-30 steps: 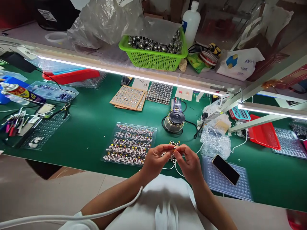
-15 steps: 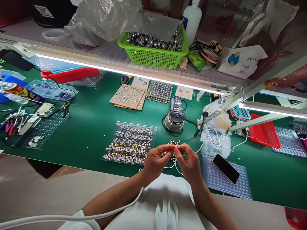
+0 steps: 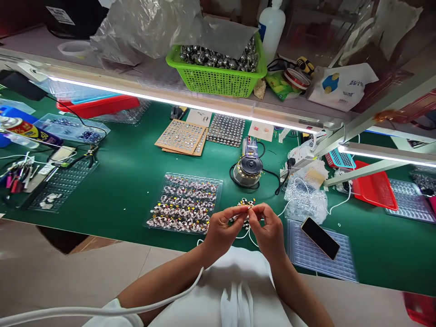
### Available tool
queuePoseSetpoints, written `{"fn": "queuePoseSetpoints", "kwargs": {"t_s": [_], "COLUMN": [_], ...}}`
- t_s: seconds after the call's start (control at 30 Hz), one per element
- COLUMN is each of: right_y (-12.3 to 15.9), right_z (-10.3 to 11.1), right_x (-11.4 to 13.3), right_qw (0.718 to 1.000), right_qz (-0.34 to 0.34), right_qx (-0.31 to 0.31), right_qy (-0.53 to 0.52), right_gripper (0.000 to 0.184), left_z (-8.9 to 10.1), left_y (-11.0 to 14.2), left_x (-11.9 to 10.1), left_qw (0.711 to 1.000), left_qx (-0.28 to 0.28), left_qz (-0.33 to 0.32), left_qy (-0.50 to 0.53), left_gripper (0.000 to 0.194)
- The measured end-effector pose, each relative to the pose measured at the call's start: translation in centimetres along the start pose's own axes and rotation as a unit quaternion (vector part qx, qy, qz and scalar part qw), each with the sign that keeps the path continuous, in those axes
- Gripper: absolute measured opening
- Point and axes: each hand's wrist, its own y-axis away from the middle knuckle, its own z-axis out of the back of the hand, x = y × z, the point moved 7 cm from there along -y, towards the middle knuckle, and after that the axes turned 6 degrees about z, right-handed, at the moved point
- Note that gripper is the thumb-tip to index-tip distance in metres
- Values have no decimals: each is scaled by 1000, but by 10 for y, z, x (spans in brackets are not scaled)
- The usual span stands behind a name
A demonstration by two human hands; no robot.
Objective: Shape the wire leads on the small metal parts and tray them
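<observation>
My left hand (image 3: 223,227) and my right hand (image 3: 267,229) meet fingertip to fingertip near the table's front edge. Both are closed in a pinch on something too small and too covered by the fingers to name. Just beyond them lies a pile of small white, black and yellow wired parts (image 3: 245,204), partly hidden by my hands. Left of my hands, a clear plastic tray (image 3: 220,190) holds rows of similar small parts with white loops. A round grey device with a black top (image 3: 251,164) stands behind the pile, with yellow bits around its rim.
A phone (image 3: 320,238) rests on stacked clear trays (image 3: 344,268) at the right. Farther back are brown boards with round pieces (image 3: 180,136) and a metallic dotted sheet (image 3: 226,130). Overhead, a shelf carries a green basket (image 3: 218,81) of shiny balls. Pliers (image 3: 89,156) lie left.
Both hands keep the same pinch in almost the same place. The whole view has shifted very slightly; nothing else visibly moves.
</observation>
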Motion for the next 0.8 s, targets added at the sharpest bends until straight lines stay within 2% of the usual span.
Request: {"fn": "queuePoseSetpoints", "kwargs": {"t_s": [0.23,0.43,0.5,0.63,0.73,0.8], "right_y": [1,2,2,3,4,5], "right_z": [3,0,-2,-14,-21,-20], "right_x": [-3,-9,-16,-31,-32,-28], "right_qw": [1000,996,990,959,927,916], "right_qz": [-29,-68,-96,-159,-164,-150], "right_qx": [-2,3,-2,32,74,88], "right_qy": [-8,-66,-100,-233,-329,-362], "right_gripper": [13,18,25,44,38,34], "left_z": [2,2,3,4,1,1], "left_y": [3,5,4,0,-3,-3], "left_x": [-3,1,2,-1,-6,-10], "left_qw": [999,999,998,989,977,972], "left_qx": [-12,-12,-17,-5,26,33], "left_qz": [-27,-33,-30,8,47,61], "left_qy": [-11,24,50,146,208,226], "left_gripper": [24,26,25,20,18,18]}}
